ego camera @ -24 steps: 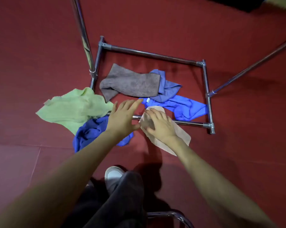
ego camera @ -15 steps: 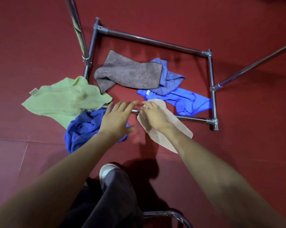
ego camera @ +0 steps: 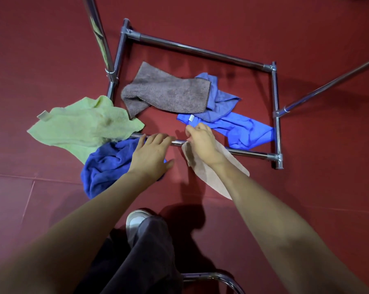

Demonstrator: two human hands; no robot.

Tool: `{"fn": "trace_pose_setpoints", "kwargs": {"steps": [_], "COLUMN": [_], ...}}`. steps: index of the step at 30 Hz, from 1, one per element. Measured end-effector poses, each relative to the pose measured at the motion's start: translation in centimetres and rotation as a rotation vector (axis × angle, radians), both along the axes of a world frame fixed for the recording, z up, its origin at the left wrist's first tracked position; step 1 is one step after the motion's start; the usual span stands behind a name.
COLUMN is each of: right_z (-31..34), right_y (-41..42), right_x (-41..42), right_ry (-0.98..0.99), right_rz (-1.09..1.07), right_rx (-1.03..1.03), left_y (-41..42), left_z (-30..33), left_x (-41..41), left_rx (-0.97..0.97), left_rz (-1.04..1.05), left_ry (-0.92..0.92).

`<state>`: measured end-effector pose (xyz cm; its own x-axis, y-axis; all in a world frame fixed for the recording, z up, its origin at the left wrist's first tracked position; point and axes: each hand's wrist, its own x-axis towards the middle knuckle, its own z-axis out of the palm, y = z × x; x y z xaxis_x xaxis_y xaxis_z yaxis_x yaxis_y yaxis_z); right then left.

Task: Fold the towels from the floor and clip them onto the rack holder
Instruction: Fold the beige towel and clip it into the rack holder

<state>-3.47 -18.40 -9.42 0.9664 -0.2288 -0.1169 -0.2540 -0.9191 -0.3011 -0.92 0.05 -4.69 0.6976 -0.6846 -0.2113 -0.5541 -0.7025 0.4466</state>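
A beige towel (ego camera: 216, 177) lies across the near bar of the metal rack base (ego camera: 249, 154) on the red floor. My right hand (ego camera: 201, 143) sits on its far end, fingers curled and pinching the towel's edge. To the left, my left hand (ego camera: 151, 155) hovers flat with straight fingers over the bar and the dark blue towel (ego camera: 107, 164). A green towel (ego camera: 81, 126) lies further left. Inside the frame lie a grey towel (ego camera: 168, 92), a pale blue towel (ego camera: 219, 98) and a bright blue towel (ego camera: 243, 130).
Upright chrome poles rise from the rack at the left (ego camera: 98, 35) and the right (ego camera: 328, 88). My leg and white shoe (ego camera: 137, 219) stand close below the hands. A chrome chair tube (ego camera: 217, 276) curves at the bottom edge.
My right hand has reached further over the beige towel and curled onto its far edge. My left hand slid slightly forward over the bar. The camera view shifted nearer the frame.
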Motion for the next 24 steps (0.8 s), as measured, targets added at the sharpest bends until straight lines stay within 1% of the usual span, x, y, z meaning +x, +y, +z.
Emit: {"fn": "trace_pose_setpoints", "kwargs": {"steps": [2, 3, 6, 9, 11, 13, 15, 20, 22, 24], "right_z": [2.1, 3.5, 9.1, 15.4, 19.7, 23.8, 27.4, 34.8, 37.3, 39.1], "right_y": [-0.4, -0.6, -0.5, 0.0, 0.1, 0.2, 0.2, 0.4, 0.4, 0.1], "right_x": [-0.9, -1.6, -3.7, -5.4, -6.2, -6.7, -7.2, -8.3, -9.1, -10.2], "right_ry": [-0.127, -0.153, -0.146, -0.168, -0.226, -0.294, -0.373, -0.515, -0.512, -0.464], "right_rz": [-0.076, -0.093, -0.138, -0.129, -0.151, -0.175, -0.176, -0.084, -0.025, 0.017], "right_rx": [0.184, 0.246, 0.375, 0.468, 0.553, 0.641, 0.693, 0.708, 0.713, 0.686], "left_y": [-1.2, -1.8, -3.7, -5.1, -5.4, -5.4, -5.2, -4.1, -4.0, -4.0], "left_z": [1.2, 1.9, 5.1, 9.5, 13.2, 16.9, 20.5, 28.9, 31.5, 33.3], "left_x": [0.3, 0.6, 1.3, 1.2, 0.8, 0.5, 0.2, -1.8, -2.8, -4.2], "left_rx": [-0.058, -0.093, -0.250, -0.455, -0.523, -0.555, -0.550, -0.575, -0.596, -0.648], "left_rz": [0.052, 0.072, 0.069, -0.032, -0.074, -0.088, -0.082, 0.012, 0.048, 0.072], "left_ry": [0.012, 0.021, 0.083, 0.281, 0.402, 0.460, 0.422, 0.138, 0.050, 0.011]}}
